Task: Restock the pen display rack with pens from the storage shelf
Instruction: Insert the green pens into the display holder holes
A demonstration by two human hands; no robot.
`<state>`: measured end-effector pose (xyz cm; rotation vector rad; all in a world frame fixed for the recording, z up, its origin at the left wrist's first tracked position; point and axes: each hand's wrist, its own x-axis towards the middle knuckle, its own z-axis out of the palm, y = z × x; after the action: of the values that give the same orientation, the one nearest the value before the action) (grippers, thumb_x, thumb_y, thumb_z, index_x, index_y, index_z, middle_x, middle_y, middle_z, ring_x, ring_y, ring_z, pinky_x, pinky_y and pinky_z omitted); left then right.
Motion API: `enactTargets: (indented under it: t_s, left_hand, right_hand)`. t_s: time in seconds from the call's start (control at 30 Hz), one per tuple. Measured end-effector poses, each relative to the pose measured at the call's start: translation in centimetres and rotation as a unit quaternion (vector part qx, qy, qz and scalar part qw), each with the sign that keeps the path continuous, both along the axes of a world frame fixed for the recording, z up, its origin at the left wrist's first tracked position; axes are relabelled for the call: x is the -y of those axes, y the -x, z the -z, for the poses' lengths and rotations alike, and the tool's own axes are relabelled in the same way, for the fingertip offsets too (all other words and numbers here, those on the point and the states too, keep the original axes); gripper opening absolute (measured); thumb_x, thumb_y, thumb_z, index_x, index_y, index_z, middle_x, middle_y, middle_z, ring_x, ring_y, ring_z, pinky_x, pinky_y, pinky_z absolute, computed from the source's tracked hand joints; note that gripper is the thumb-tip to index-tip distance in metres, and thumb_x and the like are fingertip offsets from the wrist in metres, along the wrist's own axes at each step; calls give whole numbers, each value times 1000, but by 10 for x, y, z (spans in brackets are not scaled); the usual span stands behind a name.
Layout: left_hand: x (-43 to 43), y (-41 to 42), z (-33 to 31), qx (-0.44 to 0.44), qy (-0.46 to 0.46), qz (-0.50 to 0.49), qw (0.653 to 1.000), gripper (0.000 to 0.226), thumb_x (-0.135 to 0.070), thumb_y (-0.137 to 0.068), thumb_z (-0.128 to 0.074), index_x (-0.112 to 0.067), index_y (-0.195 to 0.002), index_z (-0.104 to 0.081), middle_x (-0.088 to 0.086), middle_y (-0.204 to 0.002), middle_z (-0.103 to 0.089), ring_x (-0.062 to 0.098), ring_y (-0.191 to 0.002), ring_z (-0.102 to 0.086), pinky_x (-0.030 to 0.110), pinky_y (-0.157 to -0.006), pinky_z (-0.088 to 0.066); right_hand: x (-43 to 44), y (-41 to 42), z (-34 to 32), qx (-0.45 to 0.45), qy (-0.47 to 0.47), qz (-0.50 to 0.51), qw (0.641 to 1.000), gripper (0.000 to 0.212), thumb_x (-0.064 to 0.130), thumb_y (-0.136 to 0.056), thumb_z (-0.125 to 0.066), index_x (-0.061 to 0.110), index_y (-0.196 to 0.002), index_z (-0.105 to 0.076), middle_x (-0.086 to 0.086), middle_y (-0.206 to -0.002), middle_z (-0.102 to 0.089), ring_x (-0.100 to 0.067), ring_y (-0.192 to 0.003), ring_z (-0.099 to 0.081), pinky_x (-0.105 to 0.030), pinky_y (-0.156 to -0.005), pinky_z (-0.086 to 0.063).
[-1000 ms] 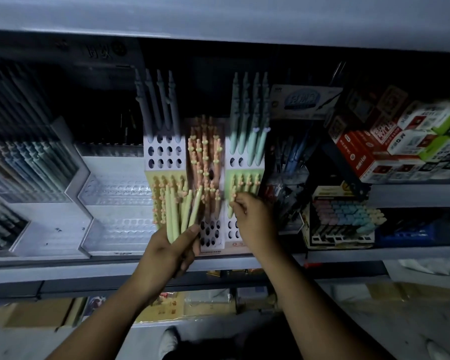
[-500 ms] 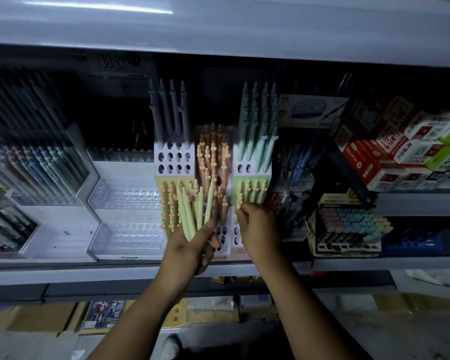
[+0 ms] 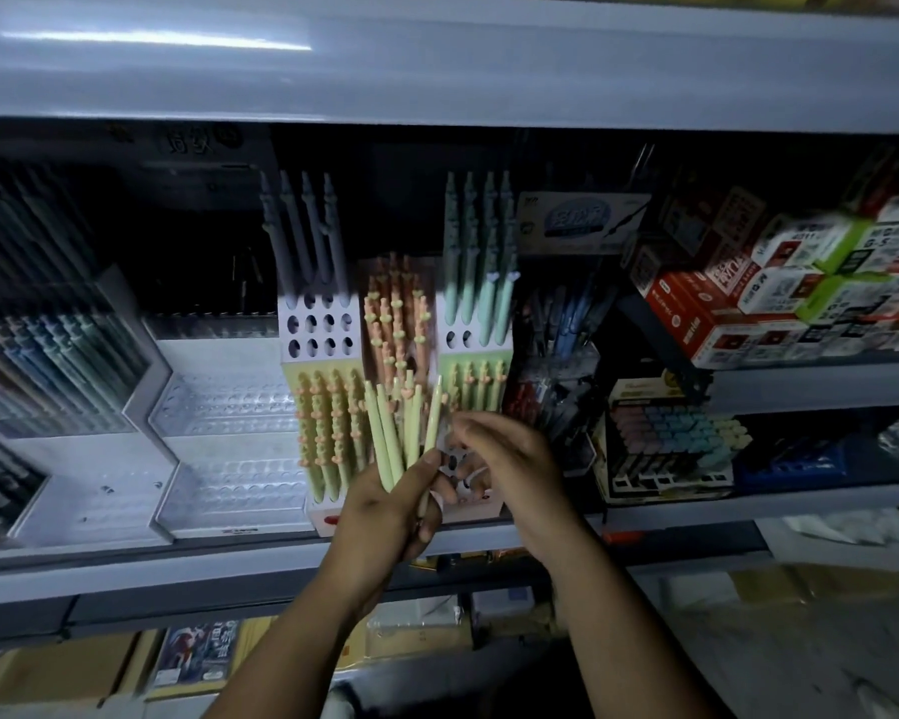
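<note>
A stepped pen display rack (image 3: 312, 334) with round holes stands on the middle shelf. It holds grey, orange, teal and pale green pens. My left hand (image 3: 385, 516) grips a fanned bunch of pale green pens (image 3: 393, 438) in front of the rack's lower rows. My right hand (image 3: 504, 459) is just right of the bunch, and its fingertips pinch the rightmost pen (image 3: 433, 422) of the bunch near its upper half. Both hands hide the rack's lowest holes.
An empty clear tiered tray (image 3: 229, 438) sits left of the rack, with a rack of dark pens (image 3: 48, 355) further left. Right are boxed stock (image 3: 779, 303) and a pastel pen box (image 3: 665, 438). The shelf lip (image 3: 229, 557) runs below; cartons lie underneath.
My right hand left the green row on the rack's right side and moved left to the bunch. My left hand rose and shifted right with the pens.
</note>
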<state>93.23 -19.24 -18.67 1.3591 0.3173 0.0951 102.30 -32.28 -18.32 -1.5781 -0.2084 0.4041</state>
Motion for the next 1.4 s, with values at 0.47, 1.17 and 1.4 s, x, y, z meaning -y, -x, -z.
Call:
enactTargets:
  t_s: [0.47,1.17,1.4]
  left_hand:
    - [-8,7,20,-30,3,41,999,40,-41,-98,-64,-6,-80,-67,25,-62,-42,21,-46,-29,27,-48,-24]
    - [-6,12,10,-30,8,-27,999,40,-38,-100,-62,-3,-81,-63,16,-60,-45,19,-48,-37,24,-47,-25]
    - [2,9,2,-16,-7,-25,1000,47,-34,-104,-54,12,-93,-61,3,-55,-55,16,-43,-39,22,-44,-28]
  right_hand:
    - [13,-26,3,88,-84,130,984,6,10,-95,-68,13,-95,-73,0,-79,-75,-13,-74,-70,-24,-65,-52]
    - [-7,-54,57,283,218,50,933,12,17,-97,-68,6,-95,-73,-8,-80,-72,-23,-75,-67,-35,-68,-54]
    - [-8,-54,52,319,258,41,911,16,14,-99,-63,6,-86,-65,5,-69,-45,-17,-65,-45,-27,-61,-31]
